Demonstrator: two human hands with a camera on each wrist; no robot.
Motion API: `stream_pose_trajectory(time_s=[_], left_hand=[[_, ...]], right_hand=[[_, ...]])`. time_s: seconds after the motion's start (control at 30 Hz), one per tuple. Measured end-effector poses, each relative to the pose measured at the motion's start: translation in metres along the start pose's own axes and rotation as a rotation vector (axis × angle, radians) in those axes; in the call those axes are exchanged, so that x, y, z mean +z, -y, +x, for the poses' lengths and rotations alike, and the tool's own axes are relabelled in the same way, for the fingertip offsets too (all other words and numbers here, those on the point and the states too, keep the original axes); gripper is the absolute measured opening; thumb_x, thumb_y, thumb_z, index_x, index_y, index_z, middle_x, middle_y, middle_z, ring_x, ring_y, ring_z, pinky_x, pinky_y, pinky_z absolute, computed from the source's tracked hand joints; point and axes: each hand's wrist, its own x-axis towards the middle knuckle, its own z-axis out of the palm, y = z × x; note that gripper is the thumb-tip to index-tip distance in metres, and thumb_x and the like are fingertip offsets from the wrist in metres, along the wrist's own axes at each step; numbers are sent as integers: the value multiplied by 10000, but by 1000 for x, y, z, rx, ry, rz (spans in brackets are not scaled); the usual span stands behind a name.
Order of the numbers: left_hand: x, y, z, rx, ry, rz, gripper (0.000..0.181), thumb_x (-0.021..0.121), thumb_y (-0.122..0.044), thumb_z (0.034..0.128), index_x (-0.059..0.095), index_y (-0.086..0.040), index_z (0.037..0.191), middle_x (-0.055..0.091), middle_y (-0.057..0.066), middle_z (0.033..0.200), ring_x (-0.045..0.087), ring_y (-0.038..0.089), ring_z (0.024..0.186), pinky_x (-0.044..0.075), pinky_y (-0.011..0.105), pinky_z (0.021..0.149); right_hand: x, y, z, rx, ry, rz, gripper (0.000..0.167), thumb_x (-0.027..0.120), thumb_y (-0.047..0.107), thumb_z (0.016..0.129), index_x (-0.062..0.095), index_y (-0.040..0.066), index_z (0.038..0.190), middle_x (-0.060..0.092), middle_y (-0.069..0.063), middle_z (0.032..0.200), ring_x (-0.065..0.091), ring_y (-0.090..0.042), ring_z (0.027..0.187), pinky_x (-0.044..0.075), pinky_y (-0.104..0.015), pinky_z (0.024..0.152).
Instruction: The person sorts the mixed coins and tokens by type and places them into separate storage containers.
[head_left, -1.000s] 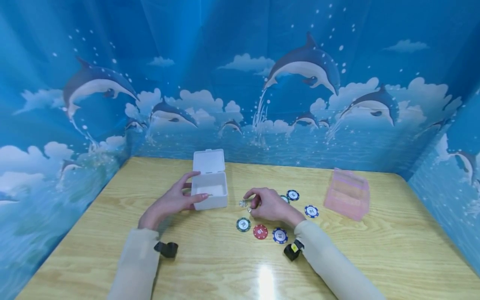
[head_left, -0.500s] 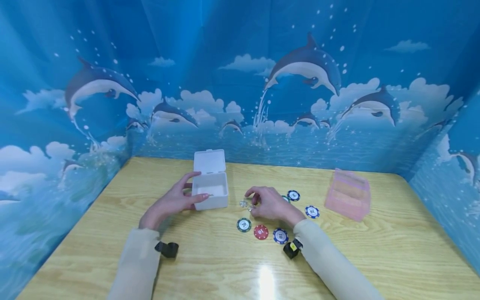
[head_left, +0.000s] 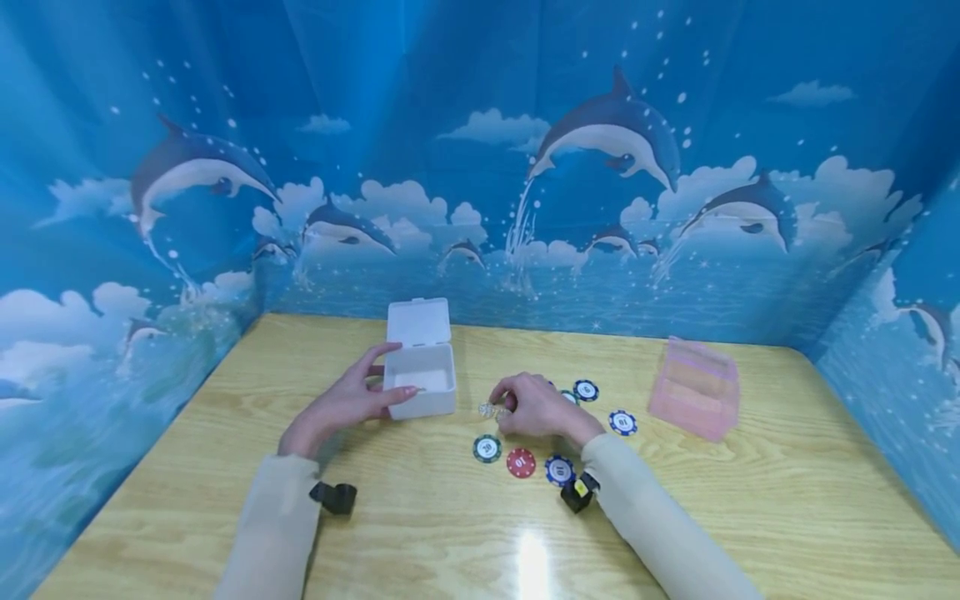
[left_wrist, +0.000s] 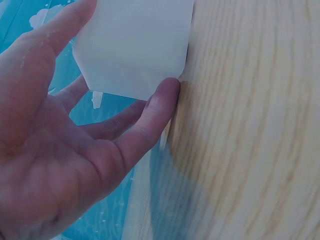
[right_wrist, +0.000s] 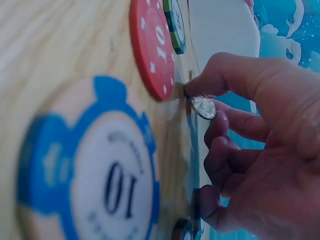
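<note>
A white lidded box [head_left: 423, 406] stands with its lid thrown back. My left hand [head_left: 352, 396] grips its left side, thumb over the front rim and a finger by the hinge; the left wrist view shows fingertips against the box [left_wrist: 132, 55]. Right of the box, my right hand [head_left: 536, 406] pinches a clear, faceted gem-like disc [right_wrist: 203, 107] between thumb and index finger, close to the table. Another clear sparkling piece [head_left: 487, 409] lies just left of those fingertips. Its exact kind is too small to tell.
Poker chips lie around my right hand: a green chip [head_left: 487, 449], a red chip [head_left: 521, 462], a blue chip [head_left: 560, 471], another blue chip [head_left: 622, 422] and a dark blue chip [head_left: 587, 390]. A translucent pink box [head_left: 695, 392] sits at the right. A dolphin-print curtain [head_left: 480, 167] hangs behind.
My right hand has shifted very slightly left, and the clear piece at its fingertips is now closer to the other one. My left hand and the white box stay put.
</note>
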Motion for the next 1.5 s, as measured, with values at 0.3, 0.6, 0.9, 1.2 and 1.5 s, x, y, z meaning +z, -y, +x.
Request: stream_pose_trajectory(time_s=[0.3, 0.6, 0.9, 1.2, 1.5], left_hand=[[1, -2, -1, -15, -6, 1, 964, 750, -468, 915, 139, -282, 1637, 277, 240, 1622, 521, 450, 1347, 589, 436, 952], [1, 0, -1, -1, -5, -1, 971, 752, -464, 915, 134, -275, 1639, 279, 254, 1617, 509, 463, 1362, 594, 415, 916], [1, 1, 0, 1, -2, -10, 973, 756, -465, 911, 138, -278, 1638, 282, 252, 1618, 499, 466, 1371, 595, 428, 926], [1, 2, 0, 3, 1, -48, 952, 754, -394, 929, 137, -254, 1640, 275, 264, 1615, 488, 477, 1383, 597, 376, 865], [1, 3, 1, 4, 2, -61, 941, 753, -375, 934, 141, -256, 1639, 272, 263, 1615, 481, 475, 1394, 600, 382, 879]], right_hand=[[-3, -12, -4, -45, -22, 114, 91, 805, 143, 829, 745, 190, 877, 679, 29, 812, 606, -136, 764, 520, -279, 730], [-4, -21, -7, -124, -32, 131, 44, 811, 198, 858, 767, 200, 854, 696, 62, 757, 614, -109, 700, 525, -246, 675], [-5, -24, -9, -158, -113, 151, 45, 783, 213, 873, 747, 202, 898, 682, 30, 927, 602, -122, 846, 524, -278, 775], [-4, -22, -10, -98, -179, 264, 51, 781, 260, 874, 743, 244, 904, 690, 45, 1060, 624, -156, 1009, 521, -374, 906], [-6, -16, -10, -38, -178, 391, 124, 780, 324, 892, 740, 231, 964, 723, 54, 1053, 649, -190, 1067, 521, -433, 953]])
